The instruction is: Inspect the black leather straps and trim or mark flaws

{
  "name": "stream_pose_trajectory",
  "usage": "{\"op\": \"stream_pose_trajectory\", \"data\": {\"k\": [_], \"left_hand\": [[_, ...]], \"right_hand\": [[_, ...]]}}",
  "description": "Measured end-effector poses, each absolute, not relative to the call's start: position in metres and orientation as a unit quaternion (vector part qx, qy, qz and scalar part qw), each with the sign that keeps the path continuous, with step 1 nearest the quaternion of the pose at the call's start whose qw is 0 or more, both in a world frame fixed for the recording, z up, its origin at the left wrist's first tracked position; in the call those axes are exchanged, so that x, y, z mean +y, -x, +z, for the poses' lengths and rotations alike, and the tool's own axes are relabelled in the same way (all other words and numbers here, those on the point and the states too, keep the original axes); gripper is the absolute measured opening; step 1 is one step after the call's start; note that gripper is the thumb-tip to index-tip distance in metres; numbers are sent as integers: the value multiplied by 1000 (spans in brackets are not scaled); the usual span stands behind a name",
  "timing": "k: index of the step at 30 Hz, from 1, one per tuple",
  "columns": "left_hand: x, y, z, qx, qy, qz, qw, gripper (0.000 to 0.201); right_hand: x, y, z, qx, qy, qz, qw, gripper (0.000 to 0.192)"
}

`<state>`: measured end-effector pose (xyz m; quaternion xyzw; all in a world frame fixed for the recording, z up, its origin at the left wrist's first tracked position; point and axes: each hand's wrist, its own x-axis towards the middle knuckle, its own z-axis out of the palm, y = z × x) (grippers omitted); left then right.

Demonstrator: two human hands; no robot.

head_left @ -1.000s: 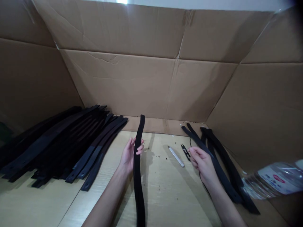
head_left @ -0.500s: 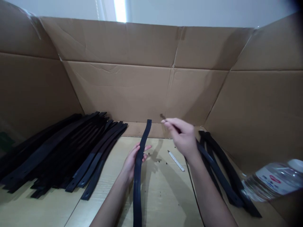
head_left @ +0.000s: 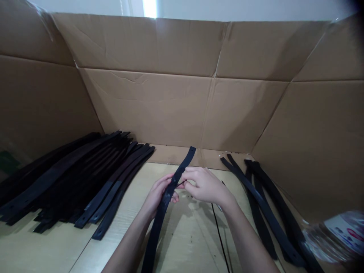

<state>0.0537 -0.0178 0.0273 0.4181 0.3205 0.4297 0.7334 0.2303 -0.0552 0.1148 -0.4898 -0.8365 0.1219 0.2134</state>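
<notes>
a: holding what there, in the middle?

b: a long black strap (head_left: 170, 189), pinched by the left hand (head_left: 159, 193) over the table (head_left: 187, 242). far end up near the cardboard wall (head_left: 170, 106), near end cut off at the bottom.

a: and the right hand (head_left: 206, 186)?

b: closed at the same strap, fingertips (head_left: 187, 178) touching it. maybe gripping something tiny, too small to tell. thin black thread (head_left: 217, 227) hanging under the wrist.

a: anything else?

b: big strap pile (head_left: 74, 182) on the left, few straps (head_left: 264, 201) on the right, blurry bottle (head_left: 338, 235) half out of view.

Light wooden table (head_left: 196, 242), black strap pile (head_left: 71, 182) left, black straps (head_left: 264, 204) right, plastic bottle (head_left: 338, 235)
</notes>
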Motion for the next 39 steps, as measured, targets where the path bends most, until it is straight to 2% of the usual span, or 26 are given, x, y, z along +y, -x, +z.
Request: {"op": "stream_pose_trajectory", "data": {"k": [4,7,13,15,24,34,39], "left_hand": [[-17,-54,26,322,-435,421,728,52],[-18,-54,27,332,-456,423,709,55],[-21,-55,27,338,-482,407,699,57],[-21,-56,27,335,-484,406,699,54],[-22,-57,32,348,-478,400,700,56],[-20,-58,31,348,-501,404,682,38],[-20,-57,29,340,-508,407,679,37]], "right_hand": [[-52,-229,109,-834,504,109,195,26],[-49,-228,107,-836,486,130,218,28],[-40,-228,101,-788,366,379,318,26],[-37,-228,97,-763,374,412,330,24],[-27,-226,84,-772,484,276,304,20],[-29,-226,87,-775,494,251,304,18],[-30,-225,87,-779,490,249,301,19]]}}
